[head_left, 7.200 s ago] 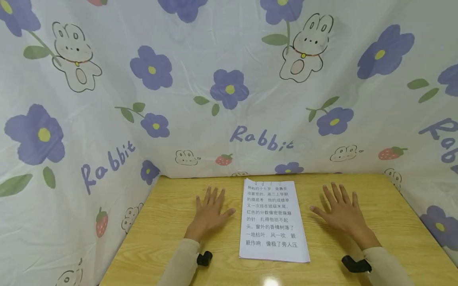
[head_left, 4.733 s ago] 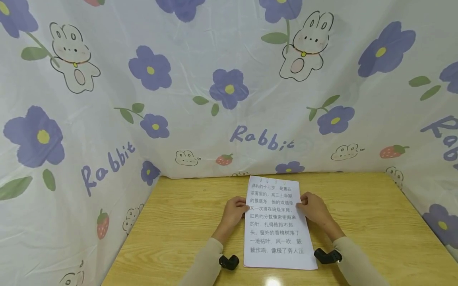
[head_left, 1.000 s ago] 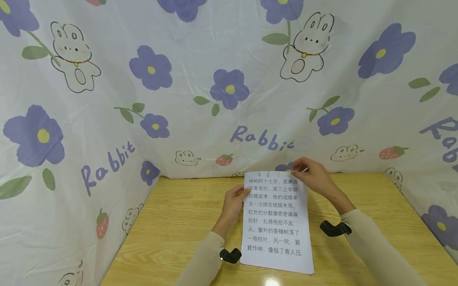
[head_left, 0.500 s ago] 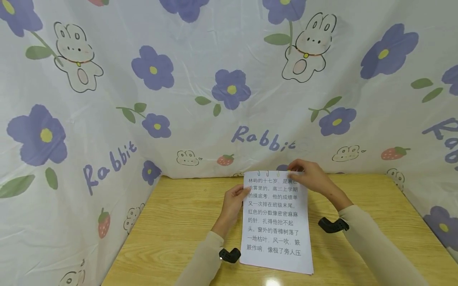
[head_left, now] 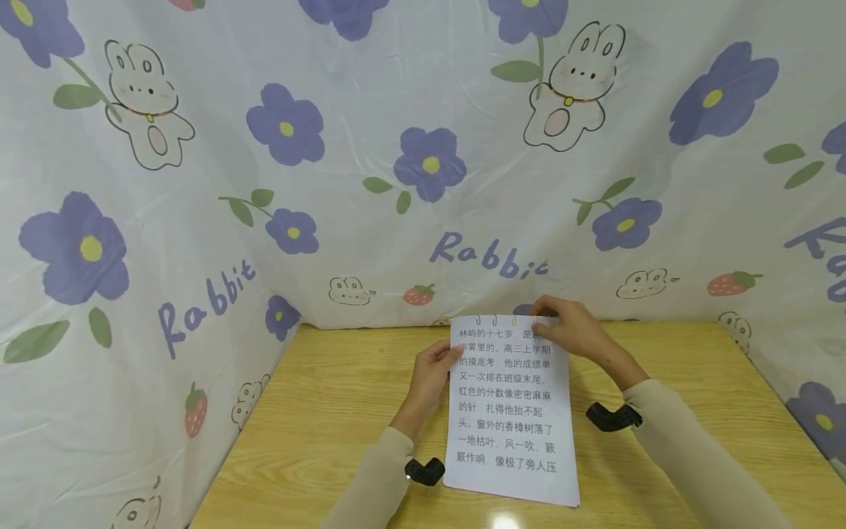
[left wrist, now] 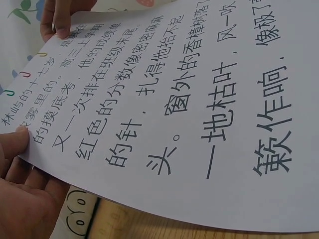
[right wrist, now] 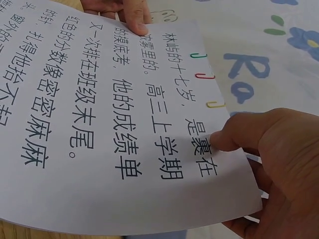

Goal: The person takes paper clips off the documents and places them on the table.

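Note:
A white sheaf of paper (head_left: 505, 411) printed with large Chinese characters is tilted up, its top edge raised from the table. Green (right wrist: 198, 55), red (right wrist: 204, 76) and yellow (right wrist: 216, 104) paper clips sit along that top edge. My left hand (head_left: 429, 378) pinches the upper left side, thumb on the front and fingers behind. At the top right corner, my right hand (head_left: 578, 330) holds the paper with its thumb on the printed face, and its other fingers pass behind. Whatever lies under the right thumb is hidden.
The wooden table (head_left: 317, 411) extends on both sides of the paper. A white curtain (head_left: 357, 95) with flowers, rabbits and strawberries hangs at the back and sides. Black wrist cameras (head_left: 613, 417) are worn at both wrists.
Both hands lay spread beside the flat paper, then gripped its sides and raised its top. My right hand moved up to the top right corner, lately shifting slightly left and inward.

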Action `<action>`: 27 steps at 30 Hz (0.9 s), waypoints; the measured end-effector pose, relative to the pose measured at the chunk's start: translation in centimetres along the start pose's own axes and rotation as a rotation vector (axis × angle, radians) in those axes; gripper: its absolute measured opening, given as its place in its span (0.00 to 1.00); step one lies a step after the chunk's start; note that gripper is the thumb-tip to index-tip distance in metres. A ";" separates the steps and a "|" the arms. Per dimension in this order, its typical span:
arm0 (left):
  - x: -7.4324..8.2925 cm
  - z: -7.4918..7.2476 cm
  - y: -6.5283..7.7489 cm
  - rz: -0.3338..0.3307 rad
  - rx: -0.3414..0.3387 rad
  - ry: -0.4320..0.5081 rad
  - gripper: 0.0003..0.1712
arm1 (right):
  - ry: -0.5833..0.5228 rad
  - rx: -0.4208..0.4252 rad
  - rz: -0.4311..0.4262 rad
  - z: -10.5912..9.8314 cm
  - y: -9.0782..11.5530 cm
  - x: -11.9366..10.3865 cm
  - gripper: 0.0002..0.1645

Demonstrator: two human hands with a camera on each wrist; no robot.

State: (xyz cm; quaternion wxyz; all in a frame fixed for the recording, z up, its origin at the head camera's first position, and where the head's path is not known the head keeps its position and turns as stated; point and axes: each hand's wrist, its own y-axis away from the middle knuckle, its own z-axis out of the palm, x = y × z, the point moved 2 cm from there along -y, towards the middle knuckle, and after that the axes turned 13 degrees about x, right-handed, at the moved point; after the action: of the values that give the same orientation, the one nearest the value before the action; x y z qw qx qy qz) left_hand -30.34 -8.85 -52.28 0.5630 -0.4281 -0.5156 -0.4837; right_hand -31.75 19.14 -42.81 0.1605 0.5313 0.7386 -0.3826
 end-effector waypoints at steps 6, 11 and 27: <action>0.0 0.1 0.0 -0.003 -0.009 0.012 0.18 | -0.010 0.025 -0.001 0.2 -0.1 0.2 0.11; 0.2 0.2 0.1 0.001 -0.016 0.012 0.17 | 0.005 0.048 0.016 0.3 -0.1 0.5 0.10; 0.1 0.2 -0.1 -0.008 -0.024 0.003 0.17 | 0.005 0.083 0.060 0.4 -0.1 0.9 0.13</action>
State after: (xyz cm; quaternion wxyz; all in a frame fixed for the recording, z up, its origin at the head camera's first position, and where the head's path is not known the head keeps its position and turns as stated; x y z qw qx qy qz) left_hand -30.42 -8.68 -52.20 0.5568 -0.4319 -0.5106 -0.4927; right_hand -32.28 19.42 -43.65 0.1478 0.5604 0.7063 -0.4065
